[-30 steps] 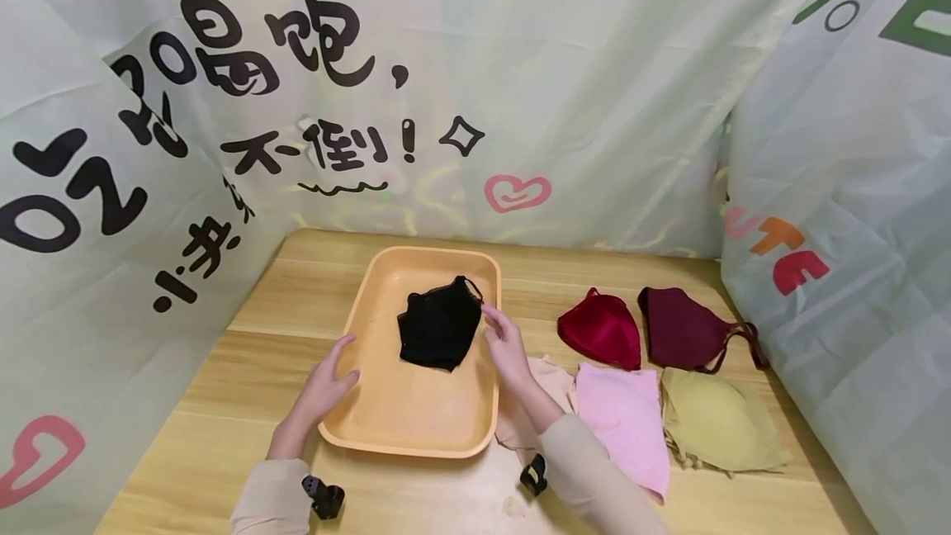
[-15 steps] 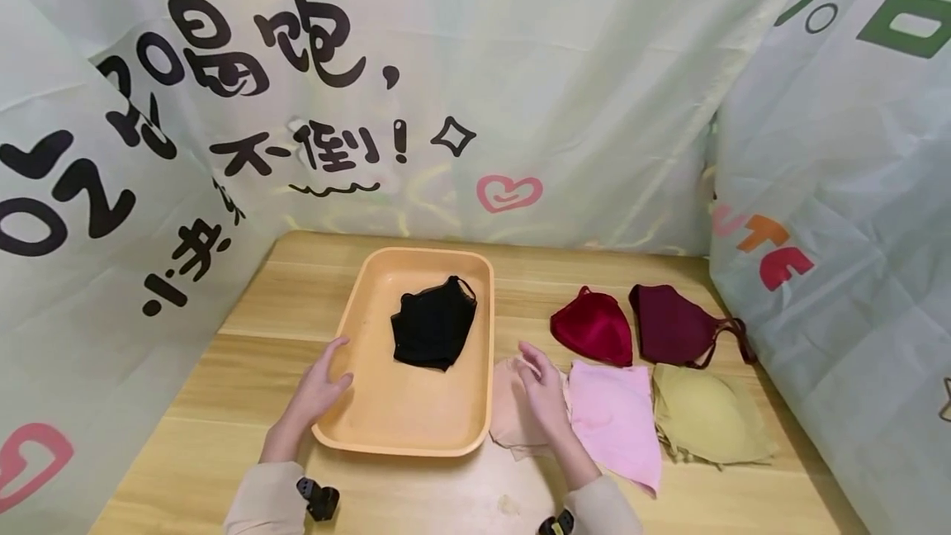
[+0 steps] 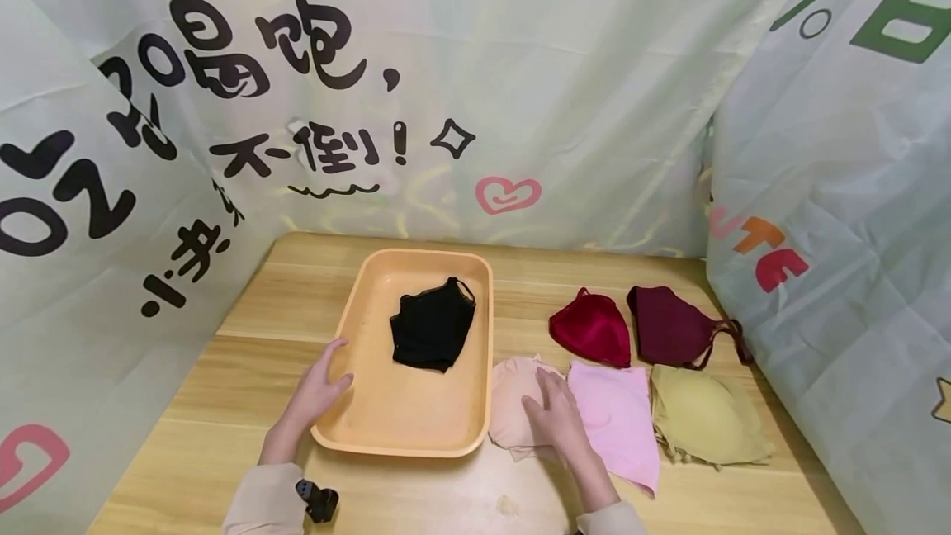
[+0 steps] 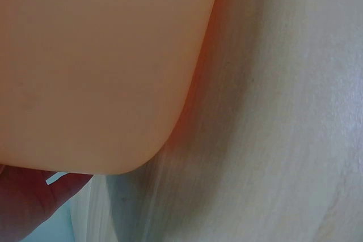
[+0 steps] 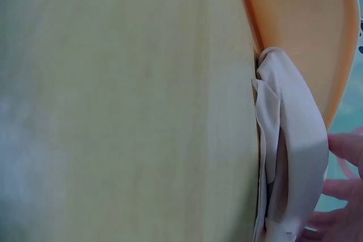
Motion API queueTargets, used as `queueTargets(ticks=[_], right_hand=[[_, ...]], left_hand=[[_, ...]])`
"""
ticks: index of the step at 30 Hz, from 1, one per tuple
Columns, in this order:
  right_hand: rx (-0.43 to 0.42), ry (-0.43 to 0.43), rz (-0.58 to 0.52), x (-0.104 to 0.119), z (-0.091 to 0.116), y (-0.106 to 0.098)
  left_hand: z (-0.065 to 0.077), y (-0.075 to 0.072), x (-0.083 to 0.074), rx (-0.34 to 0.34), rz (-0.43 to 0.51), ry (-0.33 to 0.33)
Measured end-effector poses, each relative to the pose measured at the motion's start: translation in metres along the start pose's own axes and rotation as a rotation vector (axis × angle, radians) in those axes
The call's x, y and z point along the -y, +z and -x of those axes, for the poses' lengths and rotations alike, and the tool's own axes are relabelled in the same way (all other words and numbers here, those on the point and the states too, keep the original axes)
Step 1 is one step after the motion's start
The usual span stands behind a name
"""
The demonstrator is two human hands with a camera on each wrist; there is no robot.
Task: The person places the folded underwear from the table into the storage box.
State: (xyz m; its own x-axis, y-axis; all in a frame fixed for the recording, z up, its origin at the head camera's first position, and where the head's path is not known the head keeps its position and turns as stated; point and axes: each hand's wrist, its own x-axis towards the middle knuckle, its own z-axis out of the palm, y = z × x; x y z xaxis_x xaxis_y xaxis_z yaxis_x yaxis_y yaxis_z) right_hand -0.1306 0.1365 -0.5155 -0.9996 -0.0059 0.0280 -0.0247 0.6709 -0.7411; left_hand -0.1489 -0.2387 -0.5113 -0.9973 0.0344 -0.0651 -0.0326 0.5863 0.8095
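My left hand [image 3: 315,390] is at the left rim of an orange plastic tray [image 3: 401,450], with thumb and fingers spread. In the left wrist view, its fingers [image 4: 34,199] show below the tray's wall. A folded black bra [image 3: 434,327] lies inside the tray. To the tray's right, my right hand [image 3: 557,415] is over a folded beige bra [image 3: 513,407], fingers loosely bent. The right wrist view has its fingertips [image 5: 339,188] at the edge of the beige bra [image 5: 306,140]; whether they press on it is unclear.
Right of the beige bra lie a pink folded garment [image 3: 617,419] and an olive-yellow bra [image 3: 709,415]. Behind them are a red bra [image 3: 593,327] and a maroon bra [image 3: 672,324] with a loose strap. Printed curtains [image 3: 594,106] enclose the wooden table [image 3: 245,362].
My right hand has moved from beside the black bra at the tray's right rim, rightward and toward me, to the beige bra. The left hand stays at the left rim.
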Motion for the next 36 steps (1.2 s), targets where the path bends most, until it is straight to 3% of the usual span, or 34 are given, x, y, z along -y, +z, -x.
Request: queueTargets(ticks=[10, 18, 23, 26, 31, 36], right_hand=[[0.161, 0.066, 0.067, 0.009, 0.005, -0.006], [0.188, 0.126, 0.124, 0.012, 0.002, -0.005], [0.207, 0.109, 0.113, 0.008, 0.002, -0.006], [0.209, 0.108, 0.028, 0.005, 0.003, -0.010], [0.194, 0.155, -0.211, 0.005, 0.005, -0.019], [0.185, 0.127, -0.455, 0.007, 0.005, -0.026]], left_hand=[[-0.001, 0.000, 0.004, -0.010, -0.018, 0.012], [-0.001, 0.000, 0.004, -0.013, -0.015, 0.025], [-0.001, 0.000, 0.003, -0.002, -0.008, 0.017], [-0.001, 0.000, 0.002, 0.006, -0.007, 0.016], [-0.001, 0.000, 0.002, 0.000, -0.007, 0.014], [0.000, 0.001, 0.003, 0.001, -0.003, 0.016]])
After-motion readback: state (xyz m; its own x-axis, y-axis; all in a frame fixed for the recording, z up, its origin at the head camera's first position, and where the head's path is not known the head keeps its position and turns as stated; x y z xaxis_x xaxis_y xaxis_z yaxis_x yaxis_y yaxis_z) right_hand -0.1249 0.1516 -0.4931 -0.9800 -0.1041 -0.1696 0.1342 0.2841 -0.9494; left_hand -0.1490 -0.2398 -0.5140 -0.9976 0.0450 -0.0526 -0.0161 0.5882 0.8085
